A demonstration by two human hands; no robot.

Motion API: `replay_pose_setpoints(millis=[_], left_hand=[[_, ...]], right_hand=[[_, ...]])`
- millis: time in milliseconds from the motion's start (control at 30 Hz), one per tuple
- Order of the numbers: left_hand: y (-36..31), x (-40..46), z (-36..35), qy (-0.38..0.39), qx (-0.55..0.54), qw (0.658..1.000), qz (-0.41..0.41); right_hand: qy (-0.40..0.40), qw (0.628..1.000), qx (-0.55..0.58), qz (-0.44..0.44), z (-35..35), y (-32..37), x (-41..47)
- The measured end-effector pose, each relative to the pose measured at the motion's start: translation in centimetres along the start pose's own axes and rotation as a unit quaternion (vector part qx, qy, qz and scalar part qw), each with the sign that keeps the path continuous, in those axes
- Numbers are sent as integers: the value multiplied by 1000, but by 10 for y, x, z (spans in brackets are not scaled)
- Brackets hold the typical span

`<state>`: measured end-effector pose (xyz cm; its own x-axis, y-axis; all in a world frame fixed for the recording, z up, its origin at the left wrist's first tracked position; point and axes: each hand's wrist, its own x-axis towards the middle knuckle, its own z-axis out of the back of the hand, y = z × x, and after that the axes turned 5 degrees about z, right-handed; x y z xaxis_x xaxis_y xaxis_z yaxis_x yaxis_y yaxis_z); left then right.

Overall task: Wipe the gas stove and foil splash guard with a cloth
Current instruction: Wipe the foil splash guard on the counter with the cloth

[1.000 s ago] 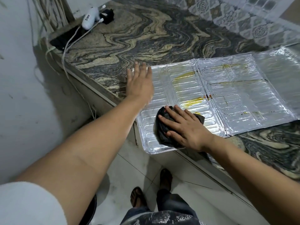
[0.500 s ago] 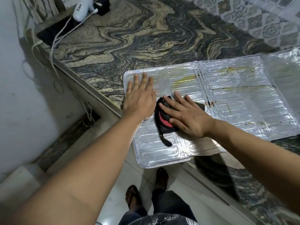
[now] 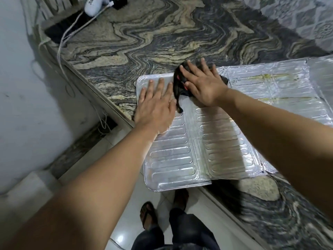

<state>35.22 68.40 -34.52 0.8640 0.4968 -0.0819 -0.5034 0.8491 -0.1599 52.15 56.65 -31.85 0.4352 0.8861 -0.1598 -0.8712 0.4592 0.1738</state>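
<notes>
The foil splash guard (image 3: 212, 147) lies flat and unfolded on the marbled counter, its near left panel hanging over the counter edge. My left hand (image 3: 155, 105) presses flat, fingers spread, on the guard's far left corner. My right hand (image 3: 202, 83) lies palm down on a dark cloth (image 3: 178, 91) with red marks, pushed up at the guard's far edge. A strip of the cloth trails between my hands. Yellow greasy streaks (image 3: 264, 77) show on the panels to the right. No gas stove is in view.
The marbled counter (image 3: 144, 38) stretches away behind the guard. A white device (image 3: 94, 4) with white cables (image 3: 66, 38) sits at the far left corner. A white wall is on the left. Below, my sandalled feet (image 3: 148, 215) stand on pale floor tiles.
My right hand has slid the cloth from the guard's near edge up to its far edge. My left hand has shifted slightly nearer while still pressing on the left panel. The view has tilted.
</notes>
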Motion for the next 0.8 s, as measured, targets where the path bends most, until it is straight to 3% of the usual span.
replay_pose_setpoints(millis=[300, 567, 800], left_hand=[[0, 1, 0, 9, 3, 1000, 1], [-1, -2, 7, 11, 3, 1000, -13], [-16, -8, 24, -5, 183, 983, -28]], right_hand=[[-12, 999, 2, -46, -17, 9, -64], [22, 999, 0, -43, -33, 31, -159], [37, 997, 18, -65, -39, 34, -209]])
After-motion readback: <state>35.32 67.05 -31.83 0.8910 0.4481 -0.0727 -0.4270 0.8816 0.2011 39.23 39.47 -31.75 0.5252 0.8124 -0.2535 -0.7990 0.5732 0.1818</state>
